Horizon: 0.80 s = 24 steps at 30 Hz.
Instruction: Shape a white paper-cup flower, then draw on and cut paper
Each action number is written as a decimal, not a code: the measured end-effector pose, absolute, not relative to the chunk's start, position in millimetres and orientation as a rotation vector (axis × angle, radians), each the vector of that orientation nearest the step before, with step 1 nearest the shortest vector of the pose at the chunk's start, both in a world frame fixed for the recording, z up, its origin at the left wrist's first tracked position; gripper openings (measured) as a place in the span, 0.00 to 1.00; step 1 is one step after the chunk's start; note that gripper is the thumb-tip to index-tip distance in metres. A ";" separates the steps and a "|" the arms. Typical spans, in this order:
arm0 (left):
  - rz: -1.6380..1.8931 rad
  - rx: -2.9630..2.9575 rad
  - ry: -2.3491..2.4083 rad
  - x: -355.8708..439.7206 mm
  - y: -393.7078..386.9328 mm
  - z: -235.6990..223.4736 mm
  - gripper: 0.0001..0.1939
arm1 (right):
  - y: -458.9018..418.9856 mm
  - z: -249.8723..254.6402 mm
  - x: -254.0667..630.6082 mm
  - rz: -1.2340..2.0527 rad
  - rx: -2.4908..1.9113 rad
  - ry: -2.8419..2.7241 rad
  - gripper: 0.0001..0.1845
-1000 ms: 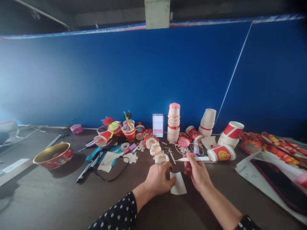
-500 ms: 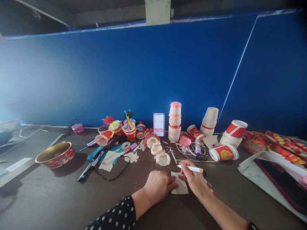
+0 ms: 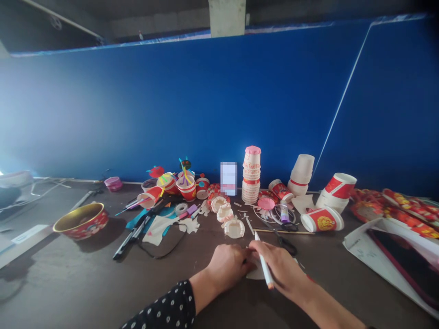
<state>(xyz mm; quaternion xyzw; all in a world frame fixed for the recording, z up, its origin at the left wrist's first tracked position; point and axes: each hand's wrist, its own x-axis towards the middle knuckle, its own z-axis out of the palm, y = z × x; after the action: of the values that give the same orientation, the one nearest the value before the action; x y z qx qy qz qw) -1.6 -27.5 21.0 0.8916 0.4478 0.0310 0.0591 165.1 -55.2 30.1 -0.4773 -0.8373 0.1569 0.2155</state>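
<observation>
My left hand [image 3: 226, 267] rests on the dark tabletop, its fingertips pressing on a white paper piece [image 3: 256, 274], which is mostly hidden under both hands. My right hand [image 3: 277, 265] grips a white marker pen [image 3: 263, 262] just above that paper. The pen's orange-tipped end points down and toward me. Close beyond my hands sit several small white paper-cup rosettes [image 3: 234, 228]. Black-handled scissors [image 3: 286, 244] lie just past my right hand.
A stack of paper cups [image 3: 251, 176] and a red-and-white cup on its side [image 3: 322, 219] stand beyond my hands. A red bowl with a gold interior [image 3: 81, 220] sits left, among scattered craft supplies. A blue wall backs the table.
My right hand has swung the pen from lying crosswise to pointing down toward me, and it now covers more of the paper. My left hand stays on the paper.
</observation>
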 end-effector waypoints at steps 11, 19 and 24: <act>-0.031 2.747 1.370 2.5 -26.7 19.5 0.19 | -58.3 21.7 156.8 -0.035 -1.416 -2.610 0.21; -0.005 2.758 1.369 -0.1 -25.7 18.3 0.20 | -59.9 20.6 158.7 -0.088 -1.482 -2.633 0.21; -0.048 2.781 1.358 -0.3 -26.1 19.2 0.21 | -62.7 26.8 163.7 -0.087 -1.558 -2.639 0.21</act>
<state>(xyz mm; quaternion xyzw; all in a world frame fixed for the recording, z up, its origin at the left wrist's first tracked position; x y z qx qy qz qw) -0.3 -26.1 19.2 0.8982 0.4387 -0.0156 0.0232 163.7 -62.7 26.8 -0.5078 -0.8602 -0.0284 0.0380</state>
